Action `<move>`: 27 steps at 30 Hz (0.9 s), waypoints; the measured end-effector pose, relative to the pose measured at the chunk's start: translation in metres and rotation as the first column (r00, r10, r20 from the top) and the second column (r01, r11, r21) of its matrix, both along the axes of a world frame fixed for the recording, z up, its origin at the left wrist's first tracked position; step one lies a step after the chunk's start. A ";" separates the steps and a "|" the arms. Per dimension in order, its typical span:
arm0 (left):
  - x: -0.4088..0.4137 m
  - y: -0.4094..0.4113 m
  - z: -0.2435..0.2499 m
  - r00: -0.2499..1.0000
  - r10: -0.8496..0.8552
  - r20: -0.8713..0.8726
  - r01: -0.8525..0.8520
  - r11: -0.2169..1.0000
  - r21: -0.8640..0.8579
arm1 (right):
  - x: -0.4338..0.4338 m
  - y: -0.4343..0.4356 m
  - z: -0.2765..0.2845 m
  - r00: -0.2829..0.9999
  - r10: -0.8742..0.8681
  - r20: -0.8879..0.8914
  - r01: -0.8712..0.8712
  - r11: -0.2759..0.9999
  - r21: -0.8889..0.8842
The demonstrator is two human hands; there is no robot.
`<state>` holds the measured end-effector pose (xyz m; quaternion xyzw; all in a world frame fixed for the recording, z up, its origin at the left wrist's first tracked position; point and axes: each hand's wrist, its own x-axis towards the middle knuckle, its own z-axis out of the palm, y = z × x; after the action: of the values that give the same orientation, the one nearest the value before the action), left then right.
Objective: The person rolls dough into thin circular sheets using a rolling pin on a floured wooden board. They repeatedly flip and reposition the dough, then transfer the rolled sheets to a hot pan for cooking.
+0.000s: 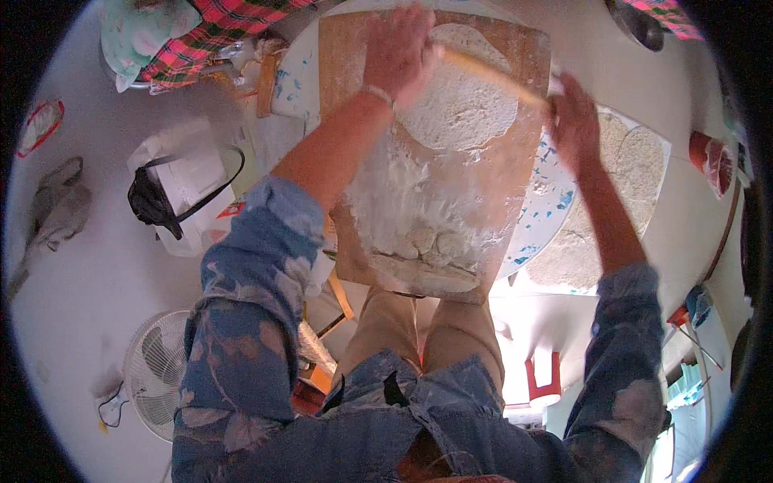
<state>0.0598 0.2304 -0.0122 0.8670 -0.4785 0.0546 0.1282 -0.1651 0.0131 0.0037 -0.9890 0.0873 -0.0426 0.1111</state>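
Observation:
A thin wooden rolling pin (pixel 492 75) slants across a flat round of dough (pixel 468 108) on a floured wooden board (pixel 507 199). My left hand (pixel 403 57) is at the pin's upper left end, over the dough's left edge; blur hides how its fingers lie. My right hand (pixel 574 124) is closed around the pin's other end, just off the board's right edge. Near the board's lower edge lie small dough pieces (pixel 435 241) and a long strip of dough (pixel 423 275).
The board rests on a round table with blue marks (pixel 552 199), above my knees. Flat dough rounds (pixel 634 157) lie on a sheet at the right. A white fan (pixel 158 368) stands lower left, a black bag (pixel 151 196) lies left, and plaid cloth (pixel 211 36) covers something upper left.

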 end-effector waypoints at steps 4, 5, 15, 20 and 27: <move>-0.018 -0.017 0.005 0.979 -0.204 -0.004 0.203 0.976 -0.074 | -0.049 0.028 -0.016 0.988 -0.070 0.135 0.068 0.997 0.023; -0.007 -0.033 0.004 0.970 -0.241 0.016 0.242 0.964 -0.114 | -0.039 0.020 -0.018 0.988 -0.094 0.121 0.101 0.993 -0.054; 0.006 -0.049 0.000 0.950 -0.308 0.051 0.303 0.950 0.080 | -0.042 0.034 -0.012 0.996 -0.086 0.031 0.083 0.992 0.097; 0.013 -0.107 0.016 0.974 -0.207 0.087 0.206 0.978 0.026 | -0.018 -0.016 -0.016 0.970 -0.197 0.140 0.199 0.980 0.000; 0.000 -0.058 0.004 0.975 -0.221 -0.001 0.221 0.972 0.084 | -0.036 0.020 -0.018 0.988 -0.098 0.116 0.089 0.993 0.075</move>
<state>0.0595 0.1726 -0.0081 0.8127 -0.5744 0.0233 0.0951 -0.2010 0.0331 -0.0143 -0.9751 0.1281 -0.1037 0.1484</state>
